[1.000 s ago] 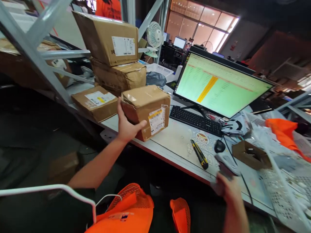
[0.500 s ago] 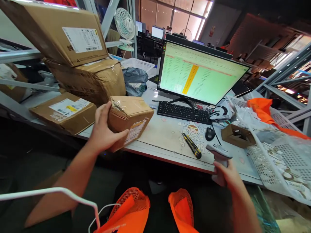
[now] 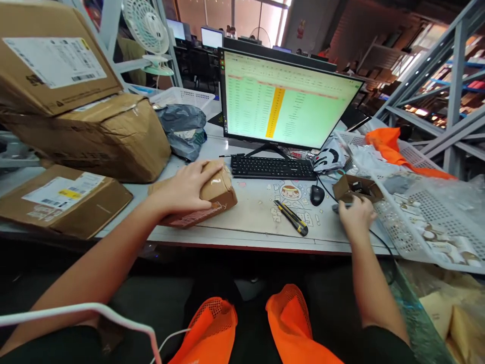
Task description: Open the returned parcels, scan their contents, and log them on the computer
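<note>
My left hand [image 3: 187, 189] lies over a small taped cardboard box [image 3: 217, 194], fingers across its top and thumb along the label side. The box now rests on the desk near the front edge. At the right, my right hand [image 3: 356, 217] is closed around a grey barcode scanner [image 3: 335, 208], most of which is hidden under the fingers. It is beside the front of a small open cardboard box [image 3: 350, 187] with dark things in it. Between my hands lies a yellow and black utility knife [image 3: 291, 217], with a black mouse [image 3: 317, 195] close by.
Bigger labelled cartons [image 3: 132, 136] are stacked at the left, with a flat carton [image 3: 60, 202] before them. A grey plastic parcel [image 3: 182, 129], a keyboard [image 3: 273, 167] and a monitor [image 3: 288, 101] stand behind. A white basket [image 3: 409, 247] of rolls borders the right side.
The held box went from tilted at the desk edge to lying on the desk, my left hand now on top. My right hand carried the scanner forward to the small open box.
</note>
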{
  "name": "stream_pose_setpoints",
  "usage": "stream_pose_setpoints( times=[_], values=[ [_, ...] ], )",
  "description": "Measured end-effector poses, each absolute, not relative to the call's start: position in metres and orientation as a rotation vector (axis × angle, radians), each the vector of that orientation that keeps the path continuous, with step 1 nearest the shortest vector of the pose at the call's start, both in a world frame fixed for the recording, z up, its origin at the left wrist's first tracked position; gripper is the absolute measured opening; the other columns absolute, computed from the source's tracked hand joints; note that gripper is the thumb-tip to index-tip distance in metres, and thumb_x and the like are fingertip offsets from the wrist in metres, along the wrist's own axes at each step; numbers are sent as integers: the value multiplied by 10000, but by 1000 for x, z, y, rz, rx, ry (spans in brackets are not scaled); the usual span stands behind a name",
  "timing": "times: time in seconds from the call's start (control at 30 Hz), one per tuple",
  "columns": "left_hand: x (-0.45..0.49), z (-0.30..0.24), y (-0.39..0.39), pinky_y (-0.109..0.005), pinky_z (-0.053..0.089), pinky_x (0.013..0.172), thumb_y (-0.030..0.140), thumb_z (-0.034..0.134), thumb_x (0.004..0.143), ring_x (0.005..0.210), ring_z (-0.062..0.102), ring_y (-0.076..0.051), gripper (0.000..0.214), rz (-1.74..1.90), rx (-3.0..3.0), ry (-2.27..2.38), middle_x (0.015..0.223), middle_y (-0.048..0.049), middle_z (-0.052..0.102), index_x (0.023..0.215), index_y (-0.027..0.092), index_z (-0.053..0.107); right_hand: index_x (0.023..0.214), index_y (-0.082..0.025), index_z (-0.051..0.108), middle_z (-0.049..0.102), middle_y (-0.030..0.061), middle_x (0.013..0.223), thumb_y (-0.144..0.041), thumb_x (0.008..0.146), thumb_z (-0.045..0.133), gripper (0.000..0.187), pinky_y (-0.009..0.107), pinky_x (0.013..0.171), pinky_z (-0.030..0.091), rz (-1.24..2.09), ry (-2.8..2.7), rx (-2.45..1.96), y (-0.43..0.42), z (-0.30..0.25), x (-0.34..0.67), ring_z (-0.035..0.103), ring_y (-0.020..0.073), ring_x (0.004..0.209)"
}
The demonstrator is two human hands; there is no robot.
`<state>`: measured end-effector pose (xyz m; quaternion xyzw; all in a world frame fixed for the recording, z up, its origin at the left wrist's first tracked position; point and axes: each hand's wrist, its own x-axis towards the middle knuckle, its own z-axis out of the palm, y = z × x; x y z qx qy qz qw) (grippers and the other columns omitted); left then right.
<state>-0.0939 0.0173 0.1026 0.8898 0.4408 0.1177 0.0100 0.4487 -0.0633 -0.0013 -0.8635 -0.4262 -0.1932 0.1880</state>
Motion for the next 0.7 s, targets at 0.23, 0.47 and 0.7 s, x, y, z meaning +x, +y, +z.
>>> stream_pose_setpoints(
  times=[0.23, 0.47, 0.7],
  values=[
    [-70, 93, 37, -547, 418, 1164, 566, 772, 723, 1377, 501, -438, 1054, 271, 2796, 1311, 1615, -133, 432, 1668, 339, 366, 1458, -42, 568, 583, 266, 1470, -369, 1004, 446, 572, 474, 1188, 323, -89, -1866, -2167, 70, 1, 353, 457, 331, 1356],
    [-80, 99, 51, -527, 480, 1112, 500, 717, 746, 1322, 559, -416, 1015, 264, 2706, 1390, 1595, -137, 461, 1672, 299, 356, 1421, 12, 577, 610, 303, 1372, -335, 1027, 438, 543, 644, 1217, 185, -128, -1803, -2210, 112, -17, 343, 435, 371, 1330],
    [-76, 101, 53, -490, 422, 1213, 463, 736, 699, 1428, 511, -407, 1029, 316, 2675, 1285, 1633, -136, 453, 1649, 225, 423, 1436, -6, 598, 458, 311, 1559, -427, 1051, 425, 596, 722, 1219, 116, -5, -1750, -2251, 99, -1, 341, 314, 415, 1469]
  ],
)
